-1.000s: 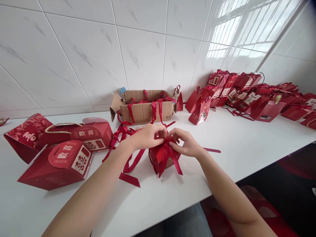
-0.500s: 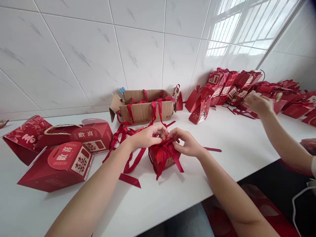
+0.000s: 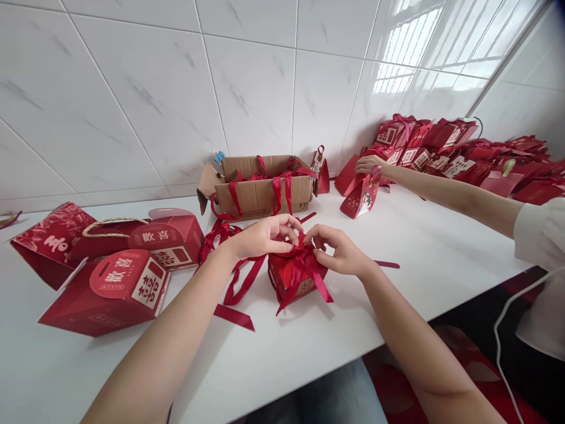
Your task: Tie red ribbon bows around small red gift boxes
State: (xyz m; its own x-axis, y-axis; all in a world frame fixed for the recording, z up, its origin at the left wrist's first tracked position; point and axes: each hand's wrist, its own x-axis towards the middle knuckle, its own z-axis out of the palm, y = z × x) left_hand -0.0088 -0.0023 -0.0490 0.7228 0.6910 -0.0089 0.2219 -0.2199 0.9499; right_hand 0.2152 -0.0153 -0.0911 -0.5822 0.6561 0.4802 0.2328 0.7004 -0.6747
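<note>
A small red gift box (image 3: 289, 281) stands on the white table in front of me, with a red ribbon (image 3: 304, 262) tied in a bow on its top. My left hand (image 3: 276, 238) pinches the left side of the bow, fingers curled over it. On the bow's other side, my right hand (image 3: 335, 250) pinches the ribbon between thumb and fingers. Two ribbon tails hang down the box's front. Loose red ribbons (image 3: 236, 317) lie on the table left of the box.
Behind my hands is a cardboard box (image 3: 256, 201) holding red ribbons. Larger red gift boxes (image 3: 110, 300) stand at the left. A co-worker's hand (image 3: 371, 165) reaches in from the right to a red triangular box (image 3: 346, 176). Many red boxes (image 3: 445, 138) are piled along the wall.
My hands stay at the bow, shifting only slightly. The co-worker's hand has moved left from the pile to the triangular box near the wall. The view has tilted a little.
</note>
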